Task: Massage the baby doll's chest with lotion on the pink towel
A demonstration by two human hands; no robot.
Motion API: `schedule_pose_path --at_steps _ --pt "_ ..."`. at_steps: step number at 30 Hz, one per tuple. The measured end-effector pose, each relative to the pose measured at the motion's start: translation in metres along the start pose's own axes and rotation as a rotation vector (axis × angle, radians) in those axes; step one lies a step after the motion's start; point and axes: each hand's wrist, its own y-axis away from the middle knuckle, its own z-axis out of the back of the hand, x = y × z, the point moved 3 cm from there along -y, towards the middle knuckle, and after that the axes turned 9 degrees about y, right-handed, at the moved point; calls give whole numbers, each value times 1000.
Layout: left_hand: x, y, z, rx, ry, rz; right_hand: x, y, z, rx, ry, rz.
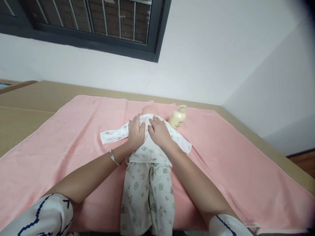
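A baby doll in white pajamas lies stretched out, its bare round head at the far end. My left hand rests flat on the upper left of the pajama top, fingers pointing away from me. On the upper right of the same top lies my right hand, fingers extended. Both sleeves spread out sideways. The printed pajama pants reach toward me between my forearms. Whether the doll lies on its front or back I cannot tell. A pale yellow pump bottle stands by the right sleeve.
A pink cloth with a few folds covers most of the tan surface under the doll. Behind it rises a white wall with a dark-framed barred window. A silver bangle circles my left wrist.
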Motion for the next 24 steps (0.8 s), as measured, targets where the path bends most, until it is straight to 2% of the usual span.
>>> schedule_pose_path --at_steps 2,7,12,17,19,22,24 --pt "-1 0 1 9 -8 23 -4 -1 -2 37 -25 -10" --pt "-3 0 1 22 -18 34 -8 -1 4 -100 -59 -56" --pt "-2 1 1 29 -3 45 -4 0 0 -38 -80 38" --pt "0 0 0 36 -16 46 -4 2 21 -190 -126 41" --pt "1 0 0 40 -28 47 -3 3 18 -127 -87 29" --pt "4 0 0 45 -50 49 0 3 2 71 14 74" --pt "6 0 0 48 -62 46 2 4 -1 168 68 100"
